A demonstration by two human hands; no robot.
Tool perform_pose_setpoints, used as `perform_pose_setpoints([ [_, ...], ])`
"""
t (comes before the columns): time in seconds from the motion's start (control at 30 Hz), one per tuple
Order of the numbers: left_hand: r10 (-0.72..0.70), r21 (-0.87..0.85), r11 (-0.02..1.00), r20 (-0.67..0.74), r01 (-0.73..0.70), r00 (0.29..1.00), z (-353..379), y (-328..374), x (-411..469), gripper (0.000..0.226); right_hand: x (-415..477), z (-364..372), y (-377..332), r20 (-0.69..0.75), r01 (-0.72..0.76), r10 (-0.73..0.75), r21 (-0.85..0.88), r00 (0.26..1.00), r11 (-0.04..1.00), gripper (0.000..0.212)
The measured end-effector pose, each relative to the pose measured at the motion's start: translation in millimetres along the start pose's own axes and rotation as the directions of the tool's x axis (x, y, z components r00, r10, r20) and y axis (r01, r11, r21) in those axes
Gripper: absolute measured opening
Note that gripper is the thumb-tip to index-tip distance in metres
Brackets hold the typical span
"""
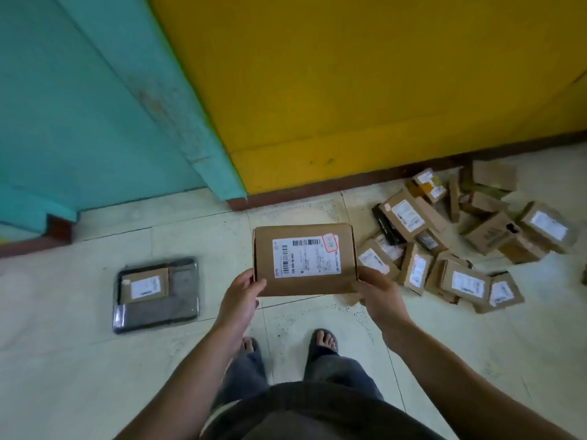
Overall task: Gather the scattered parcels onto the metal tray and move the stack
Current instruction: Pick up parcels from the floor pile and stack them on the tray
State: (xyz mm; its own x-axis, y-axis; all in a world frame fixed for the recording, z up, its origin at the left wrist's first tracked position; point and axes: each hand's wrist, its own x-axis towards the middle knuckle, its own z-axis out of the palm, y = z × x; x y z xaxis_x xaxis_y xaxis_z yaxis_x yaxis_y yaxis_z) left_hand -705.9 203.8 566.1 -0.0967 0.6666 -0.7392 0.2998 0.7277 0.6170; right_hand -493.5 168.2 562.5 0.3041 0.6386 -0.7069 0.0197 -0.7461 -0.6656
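Brown cardboard parcel (305, 259) — white barcode label, red-circled mark — both hands gripping.

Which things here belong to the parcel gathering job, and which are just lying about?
Job: held parcel in left hand and right hand; metal tray; parcel on the tray; heap of parcels by the wall.
Not the job: yellow wall; teal wall; sandals.

White shipping label (306, 257) on the held parcel (305, 287): barcodes along its top and left edges, a bold sideways number starting 739 256, later digits too soft to trust. Red pen ring (330, 242) at the label's top right corner, handwriting inside unreadable. Labels on the tray parcel (144, 285) and the heap of parcels (460, 242): all blurred.
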Motion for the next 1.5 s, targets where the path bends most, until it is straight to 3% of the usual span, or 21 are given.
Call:
perform_pose_setpoints([
  [0.23, 0.028, -0.145, 0.988, -0.158, -0.051, 0.987, -128.1, -68.0, -50.9, 0.015, -63.5, 115.1, -4.6, 0.210, 0.136, -0.093, -0.201, 0.973, 0.970, 0.030],
  [0.5, -0.097, -0.407, 0.913, -0.291, -0.031, 0.952, -290.6, -205.2, -106.4, 0.019, -162.5, 293.3, 35.9, 0.320, 0.214, -0.102, -0.340, 0.942, 0.916, 0.022],
  [0.7, -0.150, -0.478, 0.878, -0.312, -0.018, 0.938, -368.7, -269.1, -122.2, 0.016, -202.8, 384.6, 51.8, 0.384, 0.260, -0.081, -0.443, 0.920, 0.858, 0.019],
  [1.0, -0.202, -0.491, 0.871, -0.336, 0.012, 0.920, -432.2, -275.0, -84.1, 0.014, -175.1, 471.4, 38.1, 0.413, 0.287, -0.072, -0.486, 0.908, 0.825, 0.014],
  [1.17, -0.262, -0.462, 0.884, -0.355, 0.075, 0.897, -461.8, -274.4, -35.6, 0.017, -137.4, 514.8, 22.2, 0.409, 0.215, 0.002, -0.483, 0.912, 0.849, 0.021],
  [1.27, -0.275, -0.434, 0.896, -0.380, 0.092, 0.883, -479.2, -274.9, -5.7, 0.031, -120.9, 534.4, 17.5, 0.384, 0.164, 0.043, -0.489, 0.922, 0.856, 0.018],
  [1.5, -0.290, -0.574, 0.816, -0.314, 0.062, 0.904, -503.0, -268.7, 68.0, 0.031, -89.7, 572.3, 27.8, 0.282, 0.040, 0.113, -0.485, 0.953, 0.874, 0.019],
])
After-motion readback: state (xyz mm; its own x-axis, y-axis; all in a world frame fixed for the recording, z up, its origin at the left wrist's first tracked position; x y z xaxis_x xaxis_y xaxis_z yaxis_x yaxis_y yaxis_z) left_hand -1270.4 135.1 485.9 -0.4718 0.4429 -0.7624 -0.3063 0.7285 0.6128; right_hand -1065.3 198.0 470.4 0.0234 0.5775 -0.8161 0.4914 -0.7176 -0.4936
